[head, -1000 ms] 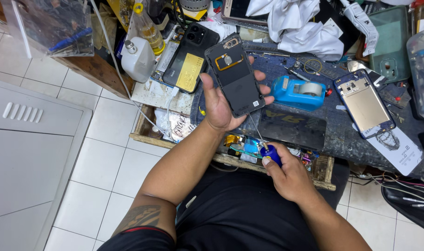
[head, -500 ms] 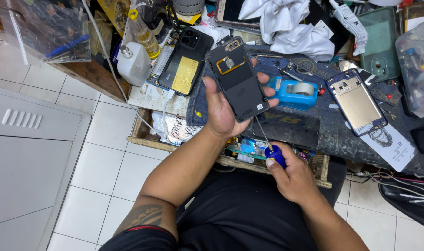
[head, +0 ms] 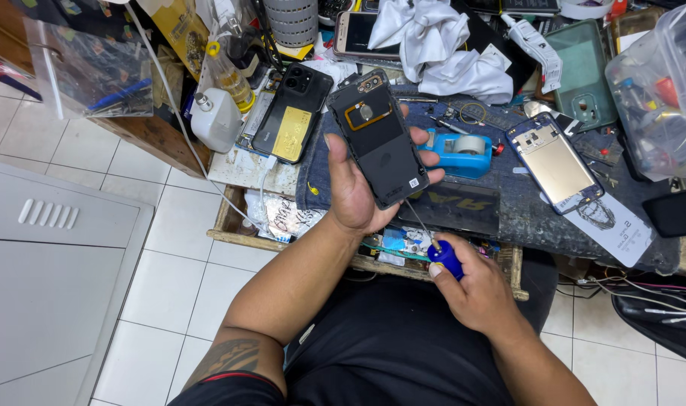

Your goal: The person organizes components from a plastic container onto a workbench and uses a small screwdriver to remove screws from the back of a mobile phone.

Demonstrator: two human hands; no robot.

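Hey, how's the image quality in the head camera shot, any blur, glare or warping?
Head view: even, bright light, soft shadows; the opened phone in the left hand and the screwdriver in the right hand look sharp; wide-angle lens bends the floor tiles.

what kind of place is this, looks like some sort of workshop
Most likely a phone repair bench. The left hand holds an opened phone, the right hand a blue-handled screwdriver, and another opened phone lies on the cluttered worktop.
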